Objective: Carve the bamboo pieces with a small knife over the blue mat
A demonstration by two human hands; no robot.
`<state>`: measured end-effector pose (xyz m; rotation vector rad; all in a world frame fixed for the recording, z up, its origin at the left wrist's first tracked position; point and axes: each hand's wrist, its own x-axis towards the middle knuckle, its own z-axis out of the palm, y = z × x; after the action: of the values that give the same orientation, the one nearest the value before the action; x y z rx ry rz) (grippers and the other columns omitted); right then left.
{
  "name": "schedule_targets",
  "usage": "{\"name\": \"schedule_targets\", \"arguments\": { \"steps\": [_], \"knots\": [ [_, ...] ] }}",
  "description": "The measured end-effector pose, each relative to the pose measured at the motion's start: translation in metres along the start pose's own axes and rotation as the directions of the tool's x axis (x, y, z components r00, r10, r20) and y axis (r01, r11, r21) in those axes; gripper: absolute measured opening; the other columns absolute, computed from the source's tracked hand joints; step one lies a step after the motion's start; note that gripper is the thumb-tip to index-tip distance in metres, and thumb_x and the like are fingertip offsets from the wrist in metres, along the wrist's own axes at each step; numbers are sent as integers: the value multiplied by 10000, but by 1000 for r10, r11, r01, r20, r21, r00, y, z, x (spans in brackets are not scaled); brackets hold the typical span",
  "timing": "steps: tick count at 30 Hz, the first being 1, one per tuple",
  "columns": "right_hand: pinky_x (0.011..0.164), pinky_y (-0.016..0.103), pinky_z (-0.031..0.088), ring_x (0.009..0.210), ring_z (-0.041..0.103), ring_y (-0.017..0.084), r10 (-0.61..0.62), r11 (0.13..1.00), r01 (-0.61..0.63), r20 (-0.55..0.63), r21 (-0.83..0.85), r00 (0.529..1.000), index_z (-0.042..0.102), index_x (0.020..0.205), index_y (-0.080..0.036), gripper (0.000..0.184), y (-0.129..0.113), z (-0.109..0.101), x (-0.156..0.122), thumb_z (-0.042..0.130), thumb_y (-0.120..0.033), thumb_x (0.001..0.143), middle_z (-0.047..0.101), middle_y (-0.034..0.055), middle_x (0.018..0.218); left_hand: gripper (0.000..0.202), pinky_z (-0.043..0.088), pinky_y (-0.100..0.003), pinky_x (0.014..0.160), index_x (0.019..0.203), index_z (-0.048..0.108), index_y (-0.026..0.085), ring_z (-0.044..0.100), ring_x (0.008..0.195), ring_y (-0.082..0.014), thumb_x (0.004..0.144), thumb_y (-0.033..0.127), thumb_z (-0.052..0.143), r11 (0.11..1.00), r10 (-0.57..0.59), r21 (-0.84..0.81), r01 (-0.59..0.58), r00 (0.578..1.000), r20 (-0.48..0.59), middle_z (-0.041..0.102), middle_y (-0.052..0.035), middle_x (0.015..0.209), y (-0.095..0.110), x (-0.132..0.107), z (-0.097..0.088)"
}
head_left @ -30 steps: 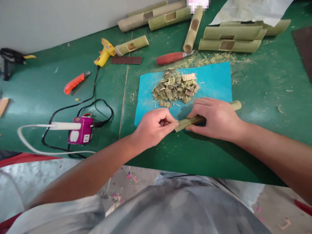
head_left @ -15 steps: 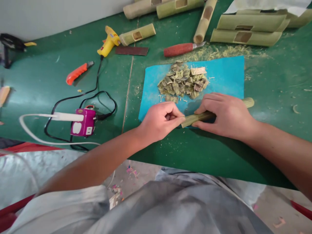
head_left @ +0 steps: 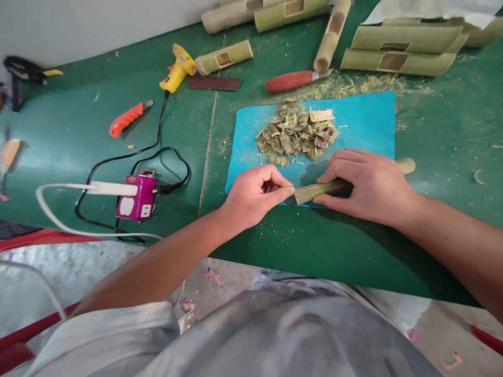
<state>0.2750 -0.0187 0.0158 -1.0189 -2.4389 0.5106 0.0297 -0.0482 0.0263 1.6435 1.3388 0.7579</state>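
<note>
Green bench [head_left: 255, 246]: one, dusted with shavings. Blue rectangular sheet [head_left: 371, 123]: one, flat; a knock could skid it. Right hand [head_left: 369, 183]: one, clasped round a slender green bamboo stick [head_left: 308, 193] across the sheet's near right part; slack grip could let it roll. Left hand [head_left: 251, 196]: one, fingertips pinched at the stick's left end, contents indiscernible; splinters could prick. Brown-green bamboo chips [head_left: 298, 131]: one heap, liable to scatter if bumped.

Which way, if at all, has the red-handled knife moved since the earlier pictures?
No: the red-handled knife keeps its place against the table seam.
</note>
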Motion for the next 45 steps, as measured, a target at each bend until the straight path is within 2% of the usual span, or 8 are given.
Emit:
{"name": "schedule_targets", "arguments": {
  "steps": [7,13,18,26,30,35,40,45],
  "knots": [
    [724,358,430,865,617,241,-25,998,27,40,-52,999,650,918,-221,229,-4,-2,-3,599,-444,901,686,62,907,87,466,-217,610,806,652,184,555,664,-96,857,250,678,998,63,-21,-67,987,-145,639,2,768,5,-10,-13],
    [767,411,428,929,605,295,-16,969,27,47,-244,999,677,1079,-174,379,-6,-21,-13,638,-490,875,692,130,1031,76,457,-191,523,867,624,182,535,536,-71,879,254,649,990,0,-137,-26,982,-187,617,23,660,9,-22,-1],
    [747,394,413,900,593,278,-19,948,57,121,-314,992,688,1005,-183,235,0,-35,-18,616,-378,896,691,123,1000,104,503,-211,590,845,656,175,595,619,-93,815,259,708,987,-39,-161,4,977,-211,663,-3,725,5,-23,7],
    [728,365,400,864,597,251,-51,961,76,99,-266,994,652,927,-167,172,4,-24,-17,594,-325,893,701,113,984,136,515,-206,582,831,674,165,605,617,-89,779,265,749,958,-30,-284,-32,977,-212,685,-11,744,20,5,6],
    [727,360,401,826,594,249,-9,963,18,33,-268,999,651,935,-163,182,3,-17,-20,611,-337,896,693,98,889,286,510,-198,551,1005,695,175,602,608,-82,742,256,775,934,-34,-349,-72,957,-287,694,-2,782,24,24,9],
    [743,370,392,867,580,267,64,954,-42,65,-298,996,670,1011,-150,204,-3,-14,-21,608,-313,906,696,125,949,210,519,-213,571,912,707,163,608,616,-95,759,292,769,959,-58,-278,-46,932,-357,694,-16,758,13,27,12],
    [739,381,376,871,569,275,103,941,-70,84,-332,991,687,961,-162,221,-10,-19,-22,622,-363,898,685,123,928,150,474,-205,540,882,674,176,548,534,-85,811,299,722,978,-70,-207,1,942,-328,616,29,624,0,23,13],
    [732,381,371,865,571,270,117,940,-74,114,-333,987,695,938,-164,190,-12,-23,-22,605,-327,896,684,115,916,138,475,-203,595,897,599,184,578,608,-85,873,305,661,989,-17,-143,-29,951,-310,640,13,732,2,22,15]
  ]
}}
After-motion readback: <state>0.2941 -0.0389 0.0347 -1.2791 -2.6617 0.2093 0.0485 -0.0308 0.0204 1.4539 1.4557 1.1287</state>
